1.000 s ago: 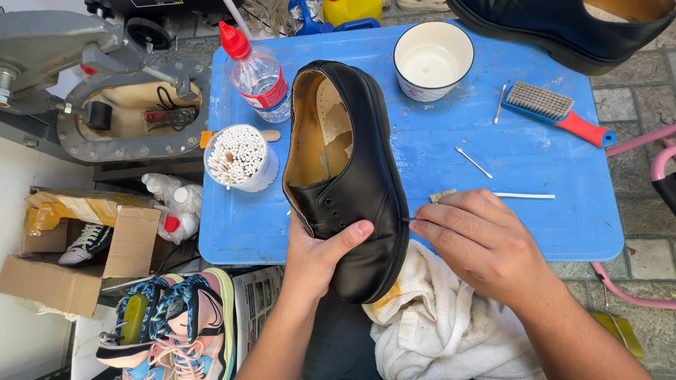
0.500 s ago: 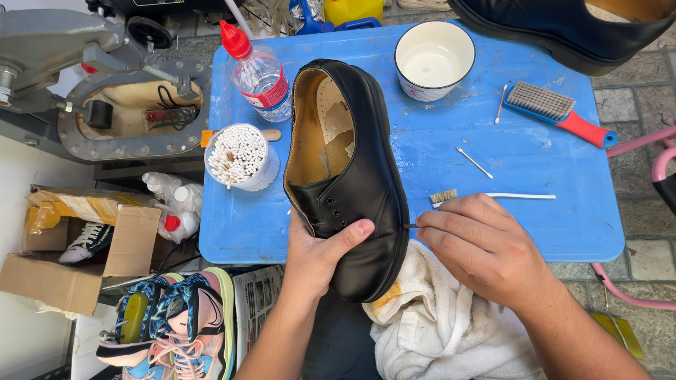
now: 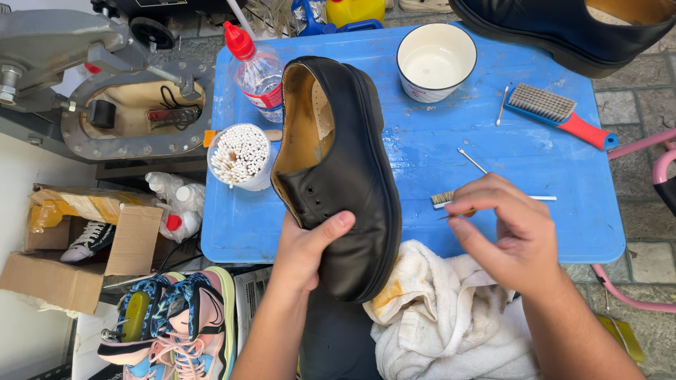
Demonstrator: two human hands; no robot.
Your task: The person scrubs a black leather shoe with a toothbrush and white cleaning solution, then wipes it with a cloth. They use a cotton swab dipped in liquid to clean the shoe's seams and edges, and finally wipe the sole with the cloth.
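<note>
- Your left hand (image 3: pixel 304 248) grips the black shoe (image 3: pixel 345 169), its long axis running toe-near, heel-far on the blue table (image 3: pixel 549 169).
- Your right hand (image 3: pixel 510 232) pinches what may be a thin tool.

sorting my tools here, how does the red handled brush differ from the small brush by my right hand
The red handled brush is wide, with a blue bristle block and thick red grip; the small brush is thin, with a short bristle tuft and slim white handle. The first lies untouched near the table's far edge, the second beside the right hand. Both rest on the blue table.
</note>
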